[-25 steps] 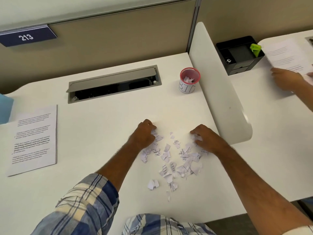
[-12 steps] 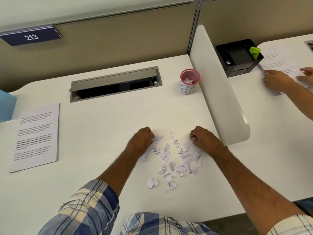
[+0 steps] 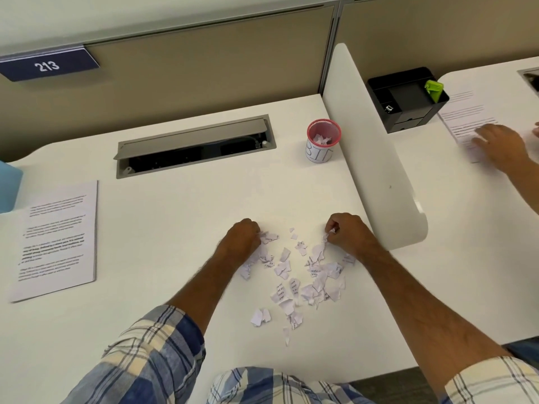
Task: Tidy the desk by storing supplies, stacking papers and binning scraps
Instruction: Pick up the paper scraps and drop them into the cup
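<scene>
A scatter of torn paper scraps (image 3: 303, 275) lies on the white desk (image 3: 175, 217), in front of the person and between both forearms. The right hand (image 3: 347, 231) is knuckles-up at the far right edge of the scatter, its fingers curled in and pinching a small crumpled scrap that shows white at the fingertips. The left hand (image 3: 243, 237) sits at the far left edge, fingers curled under and onto the scraps beneath it; a few pieces poke out past the knuckles, but whether it actually grips any I cannot tell, since the palm side is hidden. Both forearms reach in from plaid rolled sleeves at the bottom.

Beyond the scraps, near the white divider (image 3: 376, 158), stands a small red-rimmed mesh bin (image 3: 323, 141) with a few scraps inside; the lettering on its side is partly turned away. A stack of printed papers (image 3: 55, 240) lies well off to the left, its text too blurred to read. A blue object (image 3: 8, 188) at the left edge is cut off. Across the divider, another person's hand (image 3: 501, 145) rests on a printed sheet (image 3: 478, 112) beside a black organiser (image 3: 407, 97).
</scene>
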A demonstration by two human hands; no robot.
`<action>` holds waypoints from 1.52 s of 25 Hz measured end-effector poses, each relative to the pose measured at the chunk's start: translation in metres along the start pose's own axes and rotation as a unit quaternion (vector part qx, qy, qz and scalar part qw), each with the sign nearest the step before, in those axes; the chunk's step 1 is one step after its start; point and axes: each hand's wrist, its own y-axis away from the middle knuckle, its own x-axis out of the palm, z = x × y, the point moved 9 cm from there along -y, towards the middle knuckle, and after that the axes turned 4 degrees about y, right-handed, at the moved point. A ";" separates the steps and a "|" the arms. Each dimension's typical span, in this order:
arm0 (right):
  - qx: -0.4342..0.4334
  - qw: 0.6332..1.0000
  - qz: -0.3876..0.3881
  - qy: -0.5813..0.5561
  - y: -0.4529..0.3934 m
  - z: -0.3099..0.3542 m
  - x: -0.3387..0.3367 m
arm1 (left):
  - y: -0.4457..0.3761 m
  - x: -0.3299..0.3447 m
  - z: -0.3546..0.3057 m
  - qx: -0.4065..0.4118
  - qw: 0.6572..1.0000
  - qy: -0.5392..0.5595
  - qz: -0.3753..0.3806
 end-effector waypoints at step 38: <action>0.011 0.956 -0.260 -0.131 -0.142 0.065 -0.159 | -0.208 -0.112 -0.130 -0.031 0.926 0.365 -0.090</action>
